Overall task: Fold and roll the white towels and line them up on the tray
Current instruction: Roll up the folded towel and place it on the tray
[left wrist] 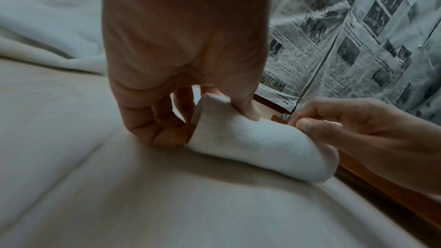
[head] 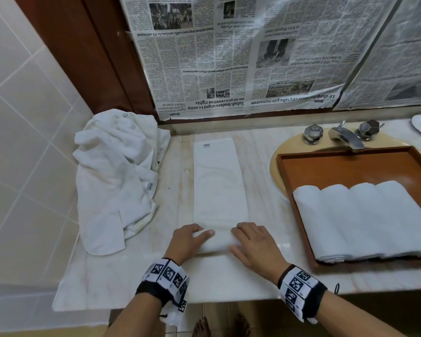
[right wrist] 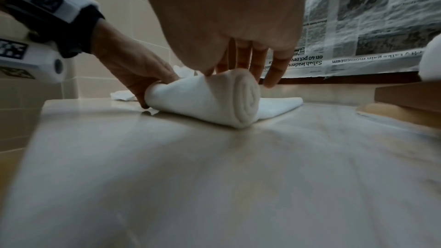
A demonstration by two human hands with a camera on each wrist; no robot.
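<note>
Lowest in the head view, both wrists wear black bands with white coded marker blocks. Just above them, at lower centre, the left hand point(head: 189, 239) and the right hand point(head: 250, 242) bear on the two ends of the roll begun in a long white folded terry towel point(head: 219, 181). The left thumb and curled fingers pinch its end; the right fingers lie nearly straight over the top, pressing, probably to keep the spiral tight and even.

The unrolled strip runs up the pale marble countertop point(head: 260, 152), giving a straight path for rolling.

At right, four finished white towel rolls point(head: 365, 215) lie side by side in a reddish-brown wooden tray point(head: 345, 164) set over the basin, within reach. At left is a crumpled heap of white towels point(head: 117, 171). Farthest, newspaper sheets point(head: 229, 57) cover the wall.
</note>
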